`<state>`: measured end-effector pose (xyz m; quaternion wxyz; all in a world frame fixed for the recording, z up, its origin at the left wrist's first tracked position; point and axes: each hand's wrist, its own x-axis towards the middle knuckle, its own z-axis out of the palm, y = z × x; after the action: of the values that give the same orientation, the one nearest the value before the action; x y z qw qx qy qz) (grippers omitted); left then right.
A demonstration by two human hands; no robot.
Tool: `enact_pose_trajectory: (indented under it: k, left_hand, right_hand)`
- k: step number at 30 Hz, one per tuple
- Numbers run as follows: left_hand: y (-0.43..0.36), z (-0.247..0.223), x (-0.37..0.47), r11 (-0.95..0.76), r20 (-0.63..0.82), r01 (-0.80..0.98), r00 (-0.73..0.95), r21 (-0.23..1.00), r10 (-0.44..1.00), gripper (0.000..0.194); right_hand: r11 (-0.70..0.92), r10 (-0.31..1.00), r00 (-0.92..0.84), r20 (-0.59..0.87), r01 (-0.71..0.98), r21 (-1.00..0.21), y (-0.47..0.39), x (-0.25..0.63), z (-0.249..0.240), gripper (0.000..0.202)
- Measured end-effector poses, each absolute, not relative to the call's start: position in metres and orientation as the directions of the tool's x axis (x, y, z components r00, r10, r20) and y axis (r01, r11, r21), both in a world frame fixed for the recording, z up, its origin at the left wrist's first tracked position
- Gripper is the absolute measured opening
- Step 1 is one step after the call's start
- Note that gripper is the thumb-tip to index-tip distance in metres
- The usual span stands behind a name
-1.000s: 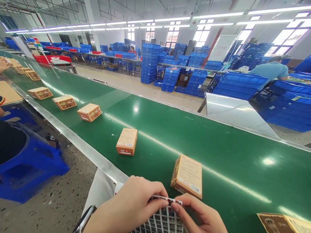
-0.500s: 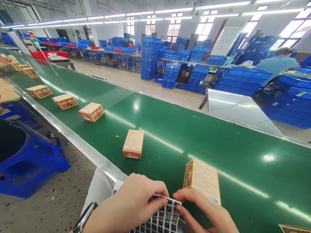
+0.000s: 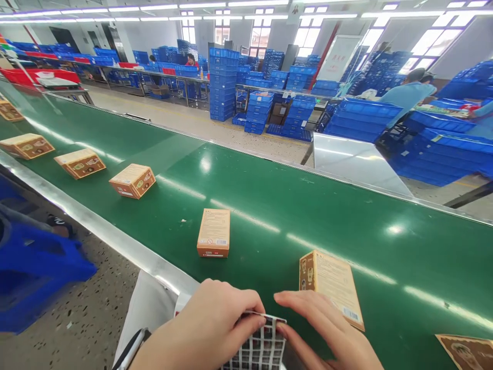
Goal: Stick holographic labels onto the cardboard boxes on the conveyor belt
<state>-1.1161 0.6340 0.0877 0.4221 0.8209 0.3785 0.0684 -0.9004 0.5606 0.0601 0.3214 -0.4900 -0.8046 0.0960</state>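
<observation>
My left hand (image 3: 215, 324) pinches the top edge of a sheet of small dark labels (image 3: 264, 347) divided by white grid lines, between thumb and forefinger. The sheet's lower part runs out of view. My right hand (image 3: 327, 331) has its thumb against the sheet's upper right corner, while its forefinger stretches out apart from the thumb. Just beyond those fingers lies a brown and cream box (image 3: 335, 282), its near side partly covered by my right hand. Another such box (image 3: 214, 228) lies flat ahead of my left hand.
Both boxes sit on a green conveyor belt (image 3: 254, 190) with a metal edge (image 3: 127, 246). Several similar boxes (image 3: 133, 180) line its left part, and one more (image 3: 468, 352) is cut off at lower right. Blue crates (image 3: 223, 85) are stacked beyond; a person in light blue (image 3: 406, 97) works there.
My view has turned slightly right, bringing more of the lower right box into sight. My right forefinger has lifted away from the thumb. The left hand keeps its pinch on the label sheet.
</observation>
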Motion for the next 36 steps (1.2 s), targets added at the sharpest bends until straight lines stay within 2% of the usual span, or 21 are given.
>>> enact_pose_trajectory:
  k: [3,6,8,9,10,12,14,16,17,18,20,23,29,36]
  left_hand:
    - [0.634,0.092,-1.111,-0.352,-0.249,0.584,0.709,0.732,0.660,0.021]
    - [0.635,0.098,-1.106,-0.386,-0.290,0.619,0.716,0.684,0.635,0.022]
    - [0.636,0.101,-1.102,-0.412,-0.311,0.640,0.716,0.648,0.624,0.023]
    - [0.635,0.101,-1.100,-0.413,-0.321,0.648,0.714,0.640,0.622,0.023]
    - [0.635,0.101,-1.097,-0.411,-0.329,0.651,0.713,0.639,0.619,0.024]
    - [0.631,0.093,-1.088,-0.404,-0.335,0.645,0.719,0.649,0.609,0.026]
    - [0.627,0.079,-1.076,-0.422,-0.301,0.578,0.772,0.698,0.560,0.024]
    - [0.622,0.063,-1.061,-0.464,-0.196,0.395,0.886,0.793,0.420,0.014]
    - [0.620,0.056,-1.053,-0.491,-0.132,0.274,0.943,0.827,0.306,0.009]
    - [0.619,0.050,-1.044,-0.530,-0.059,0.154,0.980,0.834,0.191,0.006]
    - [0.616,0.046,-1.028,-0.587,0.005,0.028,0.998,0.809,0.055,0.004]
    - [0.613,0.048,-1.008,-0.635,0.070,-0.006,0.995,0.773,0.076,0.012]
    - [0.608,0.045,-0.992,-0.649,0.068,0.005,0.994,0.761,0.088,0.014]
    - [0.606,0.049,-0.989,-0.668,0.104,-0.035,0.993,0.743,0.063,0.017]
  right_hand:
    - [0.546,0.772,-0.378,0.511,0.806,-0.229,0.560,-0.897,0.067,0.013]
    - [0.554,0.693,-0.455,0.559,0.833,-0.009,0.558,-0.900,0.075,0.022]
    - [0.534,0.672,-0.462,0.579,0.844,0.054,0.553,-0.902,0.079,0.024]
    - [0.528,0.672,-0.447,0.590,0.848,0.041,0.548,-0.902,0.081,0.024]
    - [0.524,0.680,-0.415,0.605,0.851,-0.006,0.541,-0.900,0.082,0.022]
    - [0.480,0.743,-0.265,0.614,0.851,-0.213,0.526,-0.889,0.080,0.018]
    - [0.292,0.814,0.077,0.575,0.802,-0.521,0.511,-0.872,0.072,0.012]
    - [0.034,0.753,0.517,0.407,0.588,-0.808,0.503,-0.853,0.060,0.012]
    - [-0.055,0.665,0.691,0.284,0.425,-0.904,0.503,-0.845,0.053,0.018]
    - [-0.092,0.590,0.791,0.162,0.266,-0.960,0.504,-0.838,0.047,0.025]
    - [-0.102,0.512,0.858,-0.041,0.013,-0.995,0.512,-0.828,0.039,0.043]
    - [-0.079,0.483,0.856,-0.183,-0.165,-0.983,0.527,-0.826,0.035,0.053]
    - [-0.075,0.419,0.889,-0.183,-0.167,-0.983,0.538,-0.836,0.040,0.046]
    - [-0.156,0.378,0.914,-0.146,-0.092,-0.984,0.536,-0.837,0.042,0.045]
